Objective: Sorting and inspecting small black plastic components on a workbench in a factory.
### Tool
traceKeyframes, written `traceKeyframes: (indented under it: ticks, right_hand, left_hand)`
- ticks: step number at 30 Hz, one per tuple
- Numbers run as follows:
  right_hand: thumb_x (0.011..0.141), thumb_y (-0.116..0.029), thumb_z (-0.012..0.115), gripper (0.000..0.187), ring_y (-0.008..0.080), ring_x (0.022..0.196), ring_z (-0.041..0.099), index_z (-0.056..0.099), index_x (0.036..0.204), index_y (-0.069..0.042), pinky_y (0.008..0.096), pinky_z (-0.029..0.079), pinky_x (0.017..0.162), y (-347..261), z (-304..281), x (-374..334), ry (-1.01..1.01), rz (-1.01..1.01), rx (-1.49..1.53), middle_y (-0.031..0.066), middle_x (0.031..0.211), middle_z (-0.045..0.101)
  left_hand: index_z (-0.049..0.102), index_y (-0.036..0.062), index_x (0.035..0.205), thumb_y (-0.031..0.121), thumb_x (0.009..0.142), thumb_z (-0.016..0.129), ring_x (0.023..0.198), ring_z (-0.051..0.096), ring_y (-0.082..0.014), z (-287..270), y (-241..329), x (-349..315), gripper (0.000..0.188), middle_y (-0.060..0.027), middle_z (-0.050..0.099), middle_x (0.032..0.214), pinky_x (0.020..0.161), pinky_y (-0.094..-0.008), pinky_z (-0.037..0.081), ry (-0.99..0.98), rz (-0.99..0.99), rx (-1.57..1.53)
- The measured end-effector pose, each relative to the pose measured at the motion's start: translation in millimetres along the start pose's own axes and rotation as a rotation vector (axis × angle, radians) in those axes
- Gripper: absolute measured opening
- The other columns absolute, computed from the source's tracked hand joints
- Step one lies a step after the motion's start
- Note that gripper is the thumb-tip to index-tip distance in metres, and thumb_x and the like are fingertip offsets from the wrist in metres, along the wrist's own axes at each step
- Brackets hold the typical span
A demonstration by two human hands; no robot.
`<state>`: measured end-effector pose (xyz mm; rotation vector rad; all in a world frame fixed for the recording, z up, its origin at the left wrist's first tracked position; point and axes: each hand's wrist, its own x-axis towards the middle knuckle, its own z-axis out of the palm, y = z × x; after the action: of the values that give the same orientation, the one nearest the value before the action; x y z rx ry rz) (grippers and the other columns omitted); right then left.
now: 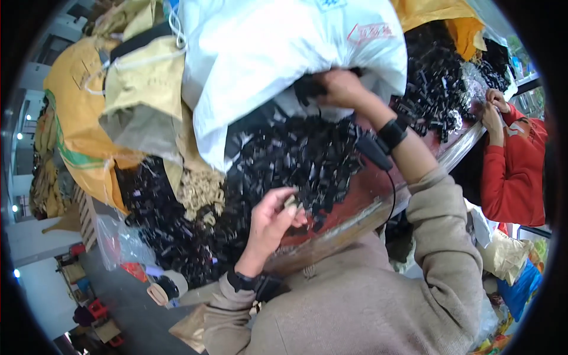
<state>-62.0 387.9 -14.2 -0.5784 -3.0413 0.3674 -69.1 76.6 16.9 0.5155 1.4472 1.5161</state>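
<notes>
My left hand [273, 222] is pinched over the near part of a black heap. Between its thumb and fingers is a small beige piece [290, 202], partly covered by the fingertips. Small black pieces [284, 160] lie heaped across the table below both hands. Farther off, my right hand [345, 89] reaches into the mouth of a white sack [254, 53]. Its fingers curl against something dark there; the fingertips and what they grip are hidden. Beside the heap's left part lies a little pile of beige pieces [203, 192], spilling from a paper bag.
A yellow sack [83, 118] and a tan paper bag [148, 77] stand at the left. The reddish table edge [337, 231] runs close to my body. A roll of tape [168, 287] sits at the near left corner. At right, a person in a red sleeve [497, 177] handles clear plastic.
</notes>
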Motion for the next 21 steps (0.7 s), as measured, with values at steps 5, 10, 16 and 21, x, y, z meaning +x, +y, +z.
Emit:
traceKeyframes:
  ticks: [5, 10, 16, 21]
  right_hand:
    - [0.058, -0.022, 0.064, 0.040, 0.0322, 0.081, 0.055, 0.055, 0.095, -0.008, 0.0402, 0.046, 0.069, -0.5, 12.3, -26.8, 0.153, -0.025, 0.263, 0.0143, 0.090, 0.056]
    - [0.059, -0.020, 0.063, 0.037, 0.0343, 0.076, 0.054, 0.046, 0.090, -0.007, 0.0432, 0.045, 0.063, 4.2, -4.7, -58.5, 0.335, -0.064, 0.419, 0.0150, 0.096, 0.048]
    - [0.062, -0.017, 0.061, 0.036, 0.0353, 0.069, 0.052, 0.041, 0.090, -0.007, 0.0443, 0.043, 0.058, 19.4, 7.5, -89.7, 0.396, -0.237, 0.409, 0.0142, 0.089, 0.043]
    - [0.062, -0.015, 0.061, 0.037, 0.0362, 0.070, 0.052, 0.041, 0.092, -0.007, 0.0439, 0.043, 0.057, 20.9, 9.2, -125.7, 0.303, -0.241, 0.432, 0.0145, 0.090, 0.044]
  left_hand:
    - [0.048, -0.0026, 0.107, 0.011, 0.080, 0.050, 0.069, 0.061, -0.0196, 7.4, -13.2, -0.6, 0.031, -0.0140, 0.060, 0.086, 0.059, -0.0252, 0.050, -0.078, 0.000, 0.044]
    - [0.049, -0.0042, 0.107, 0.007, 0.080, 0.050, 0.071, 0.061, -0.0216, 24.5, -13.6, 6.4, 0.030, -0.0172, 0.060, 0.090, 0.061, -0.0261, 0.050, -0.052, -0.011, 0.005]
    - [0.048, -0.0055, 0.107, 0.006, 0.080, 0.050, 0.071, 0.061, -0.0225, 45.0, -18.9, 21.9, 0.030, -0.0176, 0.060, 0.090, 0.061, -0.0261, 0.051, -0.066, -0.037, -0.025]
    - [0.048, -0.0059, 0.107, 0.006, 0.080, 0.049, 0.070, 0.061, -0.0221, 55.4, -18.2, 27.5, 0.029, -0.0184, 0.059, 0.090, 0.061, -0.0257, 0.052, -0.038, -0.089, -0.046]
